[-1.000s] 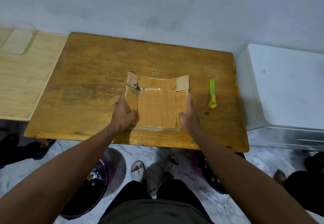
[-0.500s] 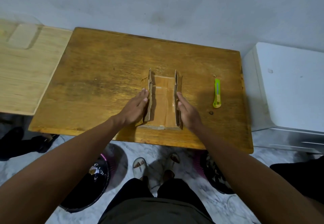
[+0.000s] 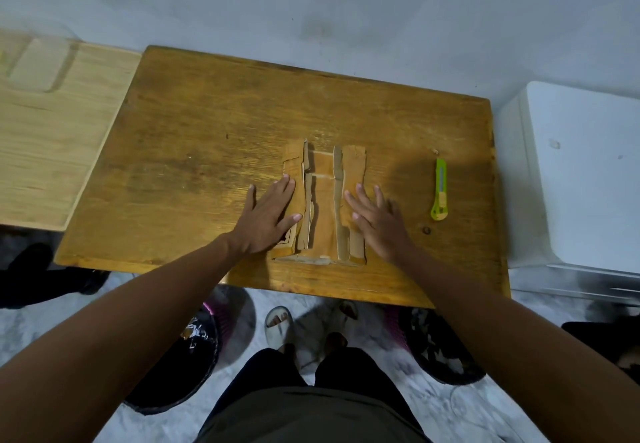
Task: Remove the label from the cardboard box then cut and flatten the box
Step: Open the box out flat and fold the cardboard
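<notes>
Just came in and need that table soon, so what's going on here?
A person is flattening a cut-open cardboard box on the wooden table. The left hand and right hand lie open, palms down, each pressing a side flap folded inward. A strip of the middle panel shows between the flaps. A green utility knife lies untouched to the right.

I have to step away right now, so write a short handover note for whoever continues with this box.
Left hand: open, palm flat on the left flap of the cardboard box; no grip on anything.
Right hand: open, flat on the right flap.
The box lies cut open near the front edge of the wooden table, both side flaps folded inward, centre panel showing between them.
The green utility knife lies untouched to the right.
Done: cutting appears finished. No label shows on the visible faces.
Left: press the flaps fully flat.
</notes>
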